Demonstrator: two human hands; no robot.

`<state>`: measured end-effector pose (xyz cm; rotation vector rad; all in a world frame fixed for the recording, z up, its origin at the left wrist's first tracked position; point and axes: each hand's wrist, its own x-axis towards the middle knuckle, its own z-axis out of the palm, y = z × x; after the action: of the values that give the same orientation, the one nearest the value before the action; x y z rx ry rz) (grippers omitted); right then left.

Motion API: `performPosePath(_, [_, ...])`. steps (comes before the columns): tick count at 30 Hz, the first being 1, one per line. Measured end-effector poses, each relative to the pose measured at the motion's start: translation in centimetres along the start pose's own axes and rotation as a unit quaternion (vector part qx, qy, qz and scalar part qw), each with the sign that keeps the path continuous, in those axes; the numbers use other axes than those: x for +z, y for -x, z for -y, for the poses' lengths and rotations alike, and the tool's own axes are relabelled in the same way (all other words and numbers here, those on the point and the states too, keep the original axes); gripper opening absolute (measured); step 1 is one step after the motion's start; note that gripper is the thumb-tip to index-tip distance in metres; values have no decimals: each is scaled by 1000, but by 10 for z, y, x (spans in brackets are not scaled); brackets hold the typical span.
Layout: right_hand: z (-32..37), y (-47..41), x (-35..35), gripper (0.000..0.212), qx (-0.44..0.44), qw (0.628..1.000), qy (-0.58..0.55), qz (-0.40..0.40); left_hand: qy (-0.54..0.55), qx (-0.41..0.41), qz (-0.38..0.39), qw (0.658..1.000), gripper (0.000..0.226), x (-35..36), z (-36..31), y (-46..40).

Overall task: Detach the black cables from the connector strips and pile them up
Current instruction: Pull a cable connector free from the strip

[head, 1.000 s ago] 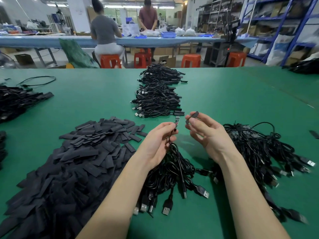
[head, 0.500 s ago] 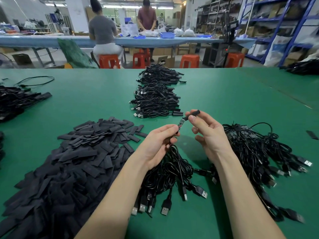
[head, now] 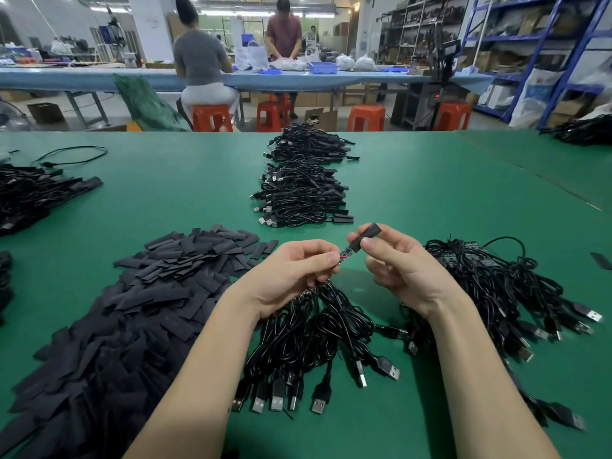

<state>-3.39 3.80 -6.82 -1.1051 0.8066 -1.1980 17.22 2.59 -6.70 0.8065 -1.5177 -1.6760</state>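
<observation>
My left hand (head: pixel 291 276) pinches the bare end of one black cable (head: pixel 334 303) between thumb and forefinger, right where a small circuit strip (head: pixel 346 251) with a red wire sticks out; my right hand (head: pixel 400 266) pinches a short black sleeve (head: pixel 364 235) by thumb and fingertip, its mouth just over the strip's far end. To do this step well, I think I should keep the sleeve in line with the strip, hold the cable close to the joint so the thin wires take no strain, and move the sleeve straight, without twisting. The cable runs down into the bundle (head: pixel 318 339) under my wrists, USB plugs fanned toward me. To my left lies a heap of flat black sleeves (head: pixel 126 313); to my right, a tangle of cables (head: pixel 496 286). Farther out on the green table (head: pixel 430 193) sit two neat cable piles (head: pixel 301 190).
</observation>
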Motion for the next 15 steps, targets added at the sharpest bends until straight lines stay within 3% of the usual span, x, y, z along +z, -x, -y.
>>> performPosePath(3, [2, 1, -4, 19, -1, 999, 5, 36, -20, 3, 8, 1000, 5, -1, -2, 0])
performPosePath(6, [0, 1, 0, 28, -13, 998, 29, 58, -11, 12, 19, 1000, 15, 1, -4, -1])
performPosePath(10, [0, -1, 2, 17, -18, 999, 26, 20, -17, 13, -31, 999, 9, 2, -1, -6])
performPosePath(15, [6, 1, 0, 32, -5, 998, 53, -38, -77, 50, -86, 992, 9, 2, 5, -11])
